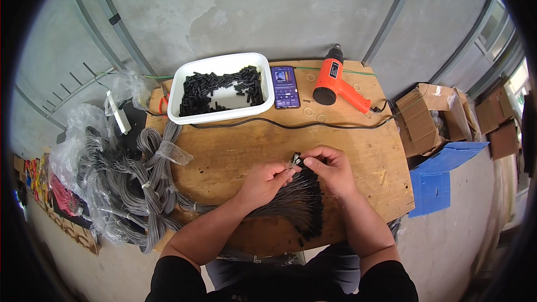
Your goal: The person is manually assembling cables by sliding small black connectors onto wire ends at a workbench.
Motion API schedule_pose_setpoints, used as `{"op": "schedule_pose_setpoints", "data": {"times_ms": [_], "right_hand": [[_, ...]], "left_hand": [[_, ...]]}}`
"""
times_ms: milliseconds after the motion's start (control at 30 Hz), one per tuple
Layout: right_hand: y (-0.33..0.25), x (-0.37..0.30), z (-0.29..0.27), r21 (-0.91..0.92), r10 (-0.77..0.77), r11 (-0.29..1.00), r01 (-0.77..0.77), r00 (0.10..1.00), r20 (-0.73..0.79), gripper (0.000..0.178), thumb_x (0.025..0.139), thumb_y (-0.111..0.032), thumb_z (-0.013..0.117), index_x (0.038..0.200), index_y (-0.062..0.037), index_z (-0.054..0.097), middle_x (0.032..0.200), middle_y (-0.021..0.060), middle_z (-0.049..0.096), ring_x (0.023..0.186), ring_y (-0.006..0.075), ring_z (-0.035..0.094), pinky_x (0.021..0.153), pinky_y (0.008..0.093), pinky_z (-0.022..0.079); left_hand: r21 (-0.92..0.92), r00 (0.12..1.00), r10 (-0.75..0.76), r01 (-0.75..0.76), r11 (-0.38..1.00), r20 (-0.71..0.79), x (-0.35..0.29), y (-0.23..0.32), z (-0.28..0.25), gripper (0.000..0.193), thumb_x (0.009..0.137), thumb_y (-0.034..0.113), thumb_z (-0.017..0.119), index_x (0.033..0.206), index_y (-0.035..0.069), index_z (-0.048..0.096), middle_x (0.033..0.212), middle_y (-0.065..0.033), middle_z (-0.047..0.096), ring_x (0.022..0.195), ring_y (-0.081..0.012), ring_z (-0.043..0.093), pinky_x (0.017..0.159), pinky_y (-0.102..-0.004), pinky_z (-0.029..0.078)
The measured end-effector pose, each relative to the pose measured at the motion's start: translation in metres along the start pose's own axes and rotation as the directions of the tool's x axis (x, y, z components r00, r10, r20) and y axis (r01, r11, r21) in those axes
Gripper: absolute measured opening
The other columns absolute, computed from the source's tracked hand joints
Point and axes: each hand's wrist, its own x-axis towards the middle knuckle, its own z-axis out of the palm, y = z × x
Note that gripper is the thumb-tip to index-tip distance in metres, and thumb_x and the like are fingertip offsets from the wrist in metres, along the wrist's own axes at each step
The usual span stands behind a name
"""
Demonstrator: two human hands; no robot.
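Note:
My left hand (262, 183) pinches the bare end of a thin grey wire (292, 162) over the wooden table (235, 151). My right hand (330, 169) holds a small black sleeve piece (297, 159) at that same wire tip. Beneath both hands lies a fan of grey wires with black sleeved ends (305, 204). A white tray (221, 113) of several loose black sleeve pieces stands at the back of the table.
An orange heat gun (335, 81) lies at the back right, its black cord (291, 126) crossing the table. A phone (285, 86) with a lit screen sits beside the tray. Bundles of grey cable (128, 184) in plastic bags hang off the left. Cardboard boxes (430, 117) stand at right.

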Motion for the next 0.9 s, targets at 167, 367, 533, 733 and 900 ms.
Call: {"op": "schedule_pose_setpoints", "data": {"times_ms": [167, 367, 533, 733, 900], "right_hand": [[0.001, -0.002, 0.002, -0.049, 0.003, 0.999, -0.001, 0.998, 0.058, 0.008, 0.093, -0.005, 0.068, 0.097, 0.0027, 0.069, 0.089, 0.0047, 0.071, 0.079, 0.0070, 0.063, 0.072, 0.0223, 0.051], [0.003, -0.002, -0.001, -0.135, -0.007, 0.991, 0.013, 0.999, 0.045, 0.005, 0.092, -0.003, 0.068, 0.094, 0.0018, 0.069, 0.086, 0.0030, 0.070, 0.077, 0.0049, 0.060, 0.070, 0.0211, 0.049], [-0.003, -0.002, 0.003, -0.143, 0.010, 0.990, -0.003, 0.999, 0.048, 0.003, 0.090, -0.002, 0.070, 0.091, 0.0012, 0.070, 0.084, 0.0011, 0.068, 0.075, 0.0037, 0.058, 0.068, 0.0204, 0.048], [-0.002, 0.005, -0.013, 0.311, 0.200, 0.923, -0.226, 0.973, 0.114, 0.016, 0.089, 0.002, 0.065, 0.105, 0.0019, 0.064, 0.090, 0.0033, 0.065, 0.072, 0.0079, 0.056, 0.068, 0.0210, 0.046], [-0.001, 0.015, -0.027, 0.600, 0.241, 0.781, -0.175, 0.970, -0.032, 0.022, 0.089, 0.009, 0.052, 0.109, 0.0023, 0.058, 0.106, 0.0127, 0.063, 0.083, 0.0176, 0.060, 0.078, 0.0261, 0.051]], "left_hand": [[0.089, 0.998, 0.031, -0.035, 0.995, 0.047, 0.001, -0.006, -0.002, 0.018, 0.097, 0.014, 0.061, 0.105, 0.002, 0.072, 0.073, -0.0074, 0.064, 0.064, -0.0136, 0.060, 0.059, -0.0277, 0.048], [-0.308, 0.987, -0.160, 0.148, 0.940, -0.014, -0.001, -0.004, 0.001, 0.018, 0.097, 0.011, 0.063, 0.108, -0.001, 0.071, 0.084, -0.0041, 0.069, 0.073, -0.0080, 0.062, 0.066, -0.0217, 0.051], [-0.466, 0.985, -0.167, 0.133, 0.875, -0.034, 0.000, -0.006, -0.001, 0.018, 0.095, 0.007, 0.065, 0.108, -0.005, 0.069, 0.087, -0.0067, 0.070, 0.075, -0.0087, 0.064, 0.070, -0.0221, 0.053], [-0.395, 0.989, -0.142, 0.118, 0.911, -0.033, 0.001, -0.012, -0.002, 0.013, 0.091, 0.003, 0.067, 0.100, -0.006, 0.069, 0.084, -0.0054, 0.069, 0.073, -0.0085, 0.062, 0.068, -0.0220, 0.051], [-0.456, 0.981, -0.175, 0.120, 0.882, -0.080, 0.002, -0.017, -0.001, 0.008, 0.089, 0.001, 0.068, 0.093, -0.005, 0.068, 0.080, -0.0050, 0.066, 0.069, -0.0086, 0.059, 0.066, -0.0227, 0.049]]}}
